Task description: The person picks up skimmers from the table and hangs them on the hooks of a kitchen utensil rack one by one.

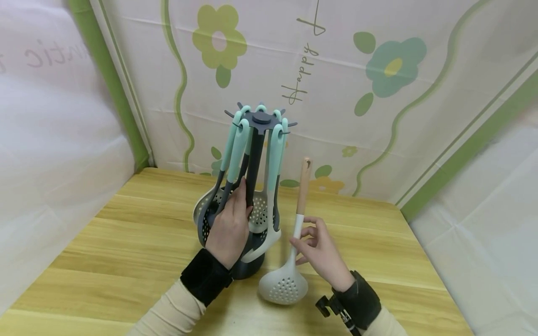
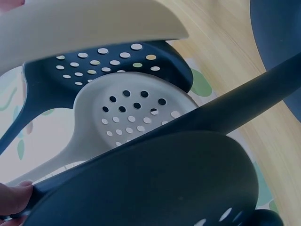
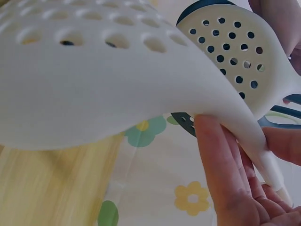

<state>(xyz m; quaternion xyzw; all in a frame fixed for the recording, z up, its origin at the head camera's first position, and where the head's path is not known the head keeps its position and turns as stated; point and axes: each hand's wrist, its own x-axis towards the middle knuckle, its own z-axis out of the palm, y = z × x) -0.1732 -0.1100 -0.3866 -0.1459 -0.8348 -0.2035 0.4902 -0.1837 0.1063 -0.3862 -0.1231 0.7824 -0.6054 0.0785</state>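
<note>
A dark utensil rack (image 1: 261, 120) stands upright on the table, with several mint-handled utensils hanging from its hooks. My left hand (image 1: 230, 226) reaches in among them and grips the rack's post (image 1: 254, 163); in the left wrist view its fingers (image 2: 14, 200) show at the edge, on the post. To the right of the rack, my right hand (image 1: 321, 254) pinches the white neck of a slotted ladle (image 1: 286, 284) between thumb and fingers. This ladle has a wooden handle (image 1: 303, 189) pointing up and its perforated bowl (image 3: 94, 94) low, toward me.
Hanging on the rack are a light perforated skimmer (image 2: 131, 106), a dark slotted utensil (image 2: 51, 84) and a pale curved utensil (image 1: 272, 238). The rack's round base (image 1: 248, 269) rests on the wooden table (image 1: 138, 242). Printed fabric (image 1: 260, 65) closes off the back and sides.
</note>
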